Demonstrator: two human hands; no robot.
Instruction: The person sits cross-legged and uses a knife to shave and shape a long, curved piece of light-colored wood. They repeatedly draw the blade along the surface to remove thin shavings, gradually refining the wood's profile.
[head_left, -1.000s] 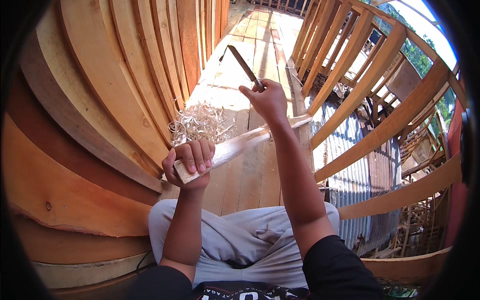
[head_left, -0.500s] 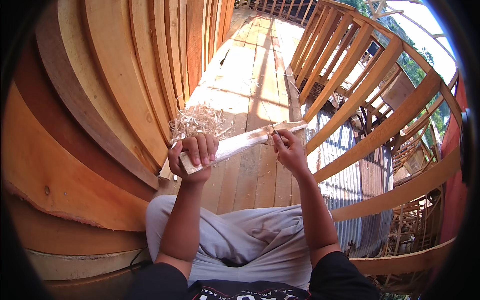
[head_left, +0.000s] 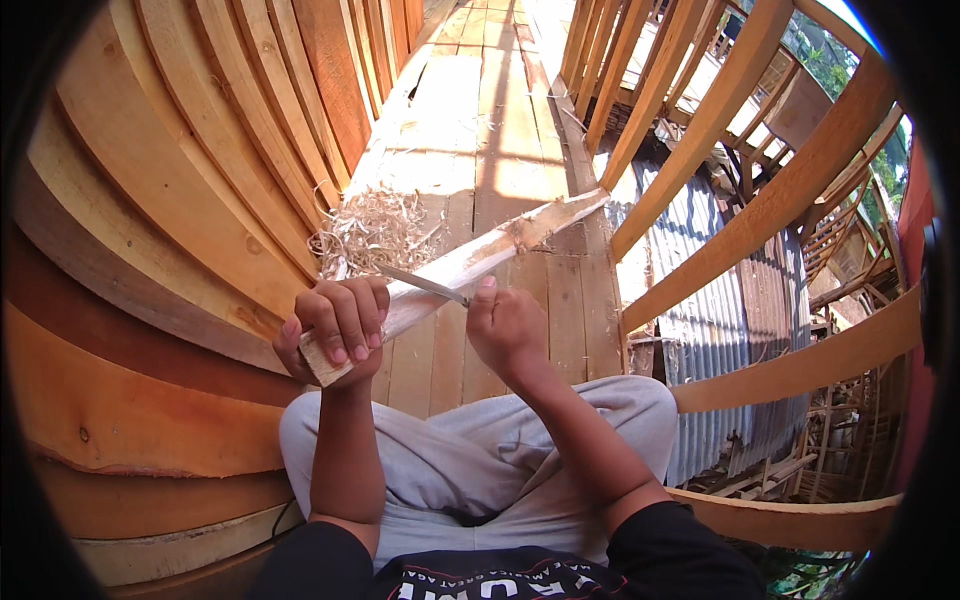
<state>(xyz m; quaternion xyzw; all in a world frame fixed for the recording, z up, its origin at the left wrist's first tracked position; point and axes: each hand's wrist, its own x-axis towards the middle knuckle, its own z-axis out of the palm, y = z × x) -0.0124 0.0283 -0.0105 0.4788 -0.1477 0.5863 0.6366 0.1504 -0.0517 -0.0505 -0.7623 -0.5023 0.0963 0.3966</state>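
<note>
My left hand [head_left: 335, 325] is wrapped round the near end of a pale wooden stick [head_left: 470, 255], its squared end showing below the fingers. The stick slants up to the right, with brown bark left on its far part. In my right hand [head_left: 507, 328] is a knife [head_left: 425, 285], its handle hidden by the fingers and its thumb laid along the top. The blade points left and lies across the stick, a little beyond my left hand.
Curled wood shavings [head_left: 375, 228] are heaped beside the upright boards [head_left: 180, 170] on the left. A slatted wooden railing [head_left: 690, 140] runs along the right, with corrugated metal sheets [head_left: 715, 330] beyond it. I sit cross-legged on the plank floor [head_left: 565, 335].
My right hand and the knife have come back along the stick, from its far part toward my left hand. The stick's near end has shifted left and a little lower, still gripped.
</note>
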